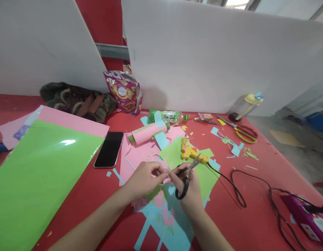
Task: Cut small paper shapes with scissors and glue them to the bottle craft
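My left hand [147, 177] is closed in a pinch, thumb and forefinger pressed together. Whatever lies between these fingertips is too small to make out. My right hand [190, 190] is wrapped around a pair of scissors [186, 176] with black handles, blades pointing up and to the right. Its thumb and forefinger tips meet the left fingertips. Under both hands lie cut sheets and scraps: pink paper [130, 159], green paper [209, 183] and blue paper [180, 228]. Pink cut-out shapes [168, 218] rest on the blue sheet. Just beyond the right hand is a yellow glue gun [190, 151].
A phone [109, 150] and large green sheets [46, 167] lie left. Behind are a paper-wrapped roll [148, 133], a green bottle [168, 116] and a snack bag [124, 92]. Larger scissors [245, 132], a clear container [246, 106], a cord [237, 191] and a purple box [306, 219] sit right.
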The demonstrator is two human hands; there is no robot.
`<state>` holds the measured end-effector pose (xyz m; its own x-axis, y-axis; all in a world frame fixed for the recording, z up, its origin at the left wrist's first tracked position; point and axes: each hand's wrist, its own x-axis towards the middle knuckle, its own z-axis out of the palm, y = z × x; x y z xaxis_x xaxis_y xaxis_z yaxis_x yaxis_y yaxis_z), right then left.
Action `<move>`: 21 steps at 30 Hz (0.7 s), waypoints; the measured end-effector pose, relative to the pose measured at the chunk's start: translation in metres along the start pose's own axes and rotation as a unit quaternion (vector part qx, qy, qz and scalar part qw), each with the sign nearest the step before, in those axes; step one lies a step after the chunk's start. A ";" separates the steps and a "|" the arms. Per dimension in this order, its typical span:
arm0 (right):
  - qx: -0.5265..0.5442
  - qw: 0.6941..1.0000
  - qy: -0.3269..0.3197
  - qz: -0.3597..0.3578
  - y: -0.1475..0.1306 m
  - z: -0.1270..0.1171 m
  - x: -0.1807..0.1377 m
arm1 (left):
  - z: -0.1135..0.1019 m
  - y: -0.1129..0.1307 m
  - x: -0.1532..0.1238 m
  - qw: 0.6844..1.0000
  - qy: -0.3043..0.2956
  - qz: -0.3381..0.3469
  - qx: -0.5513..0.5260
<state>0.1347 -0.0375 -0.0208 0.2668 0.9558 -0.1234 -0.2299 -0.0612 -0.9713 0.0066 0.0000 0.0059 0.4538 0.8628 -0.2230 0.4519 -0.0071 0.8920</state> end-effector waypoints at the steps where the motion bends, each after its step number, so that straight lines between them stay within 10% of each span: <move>1: 0.000 1.000 -0.001 0.002 -0.001 0.000 0.000 | 0.000 0.001 0.000 1.000 0.002 0.000 0.004; 21: -0.020 1.000 -0.015 -0.007 -0.001 0.001 -0.001 | -0.007 -0.001 -0.001 0.998 -0.059 0.025 0.025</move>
<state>0.1340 -0.0380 -0.0195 0.2407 0.9651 -0.1035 -0.1891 -0.0580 -0.9802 0.0006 0.0028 0.0082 0.5628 0.7953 -0.2251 0.4624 -0.0772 0.8833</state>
